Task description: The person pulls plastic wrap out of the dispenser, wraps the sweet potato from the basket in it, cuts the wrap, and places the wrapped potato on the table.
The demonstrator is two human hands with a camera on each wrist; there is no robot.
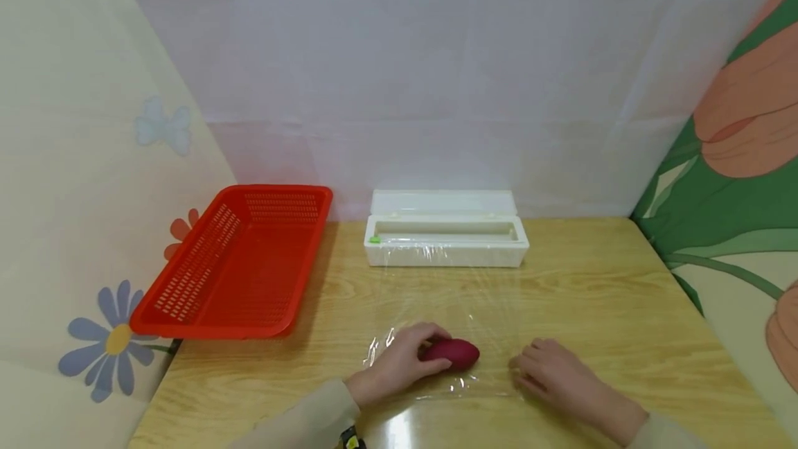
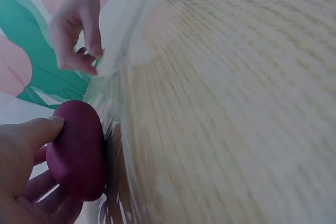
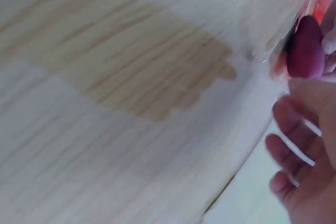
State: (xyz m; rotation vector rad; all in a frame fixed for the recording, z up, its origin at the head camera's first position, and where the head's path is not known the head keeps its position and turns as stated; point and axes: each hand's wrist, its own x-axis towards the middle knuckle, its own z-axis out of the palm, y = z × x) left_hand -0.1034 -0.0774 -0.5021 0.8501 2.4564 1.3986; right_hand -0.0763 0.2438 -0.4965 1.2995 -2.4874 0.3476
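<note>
my left hand (image 1: pixel 399 361) grips the sweet potato (image 1: pixel 458 353); my relaxed right hand (image 1: pixel 560 376) should avoid creasing the cling film (image 1: pixel 483 310).

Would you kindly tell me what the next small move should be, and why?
I would probably let the left hand release the sweet potato onto the clear film: it is gripped over the spread sheet, the right hand seems empty, and two free hands should manage the film's edges more easily.
</note>
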